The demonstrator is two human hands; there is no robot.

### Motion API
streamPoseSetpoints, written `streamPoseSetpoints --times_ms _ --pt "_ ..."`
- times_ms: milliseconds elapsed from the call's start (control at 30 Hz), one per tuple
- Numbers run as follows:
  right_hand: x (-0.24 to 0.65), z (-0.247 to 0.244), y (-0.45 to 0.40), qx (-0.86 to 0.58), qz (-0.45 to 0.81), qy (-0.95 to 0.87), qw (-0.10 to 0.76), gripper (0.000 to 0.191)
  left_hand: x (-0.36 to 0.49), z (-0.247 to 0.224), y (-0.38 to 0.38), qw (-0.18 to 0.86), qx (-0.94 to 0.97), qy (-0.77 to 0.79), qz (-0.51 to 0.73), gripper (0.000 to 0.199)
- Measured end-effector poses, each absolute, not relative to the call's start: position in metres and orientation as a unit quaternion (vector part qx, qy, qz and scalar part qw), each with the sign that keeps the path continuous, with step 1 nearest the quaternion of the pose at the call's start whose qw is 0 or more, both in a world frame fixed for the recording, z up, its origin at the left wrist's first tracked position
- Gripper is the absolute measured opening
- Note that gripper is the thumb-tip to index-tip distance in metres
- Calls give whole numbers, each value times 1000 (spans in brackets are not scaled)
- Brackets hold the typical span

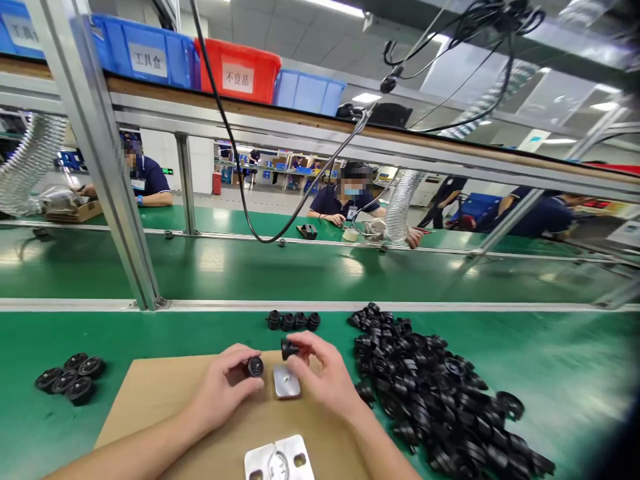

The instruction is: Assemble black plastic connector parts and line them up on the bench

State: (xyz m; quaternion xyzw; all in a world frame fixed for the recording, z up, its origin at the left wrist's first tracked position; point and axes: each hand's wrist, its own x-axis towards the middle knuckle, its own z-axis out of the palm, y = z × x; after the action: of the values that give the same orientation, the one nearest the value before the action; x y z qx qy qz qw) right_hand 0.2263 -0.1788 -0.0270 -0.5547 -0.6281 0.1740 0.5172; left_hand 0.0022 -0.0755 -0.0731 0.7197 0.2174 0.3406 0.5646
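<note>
My left hand [225, 383] grips a round black plastic part [255, 366] between thumb and fingers, its ringed face turned toward me. In my right hand [325, 373] a second black plastic part [289, 348], stepped like a short knob, is pinched by thumb and fingertips. Both parts are held apart, above a brown cardboard sheet [165, 400]. Just below and between the hands lies a small square metal plate [287, 383] with a little point at its centre. Closer to me rests a larger silver metal fixture [300, 453] with a round recess and cut-outs, partly outside the view.
A large heap of black parts [425, 380] covers the green bench on the right. Several similar parts [295, 321] stand in a row behind my hands, and a small group [75, 379] sits at left. A metal post [100, 160] and hanging black cable [235, 153] rise beyond; co-workers sit opposite.
</note>
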Motion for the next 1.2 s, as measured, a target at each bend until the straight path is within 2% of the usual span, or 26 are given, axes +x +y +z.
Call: streamPoseSetpoints --times_ms 100,300,900,1200 --pt "210 -27 -183 -528 143 -700 459 26 1 -74 -74 575 714 189 352 38" --pt "202 -30 -180 -506 146 -725 444 29 0 -74 -79 575 727 136 351 45" --pt "203 -31 -178 -486 133 -753 422 35 0 -67 -79 547 741 120 370 41" --pt "206 -30 -179 -478 105 -775 399 32 1 -70 -79 578 706 168 373 33"
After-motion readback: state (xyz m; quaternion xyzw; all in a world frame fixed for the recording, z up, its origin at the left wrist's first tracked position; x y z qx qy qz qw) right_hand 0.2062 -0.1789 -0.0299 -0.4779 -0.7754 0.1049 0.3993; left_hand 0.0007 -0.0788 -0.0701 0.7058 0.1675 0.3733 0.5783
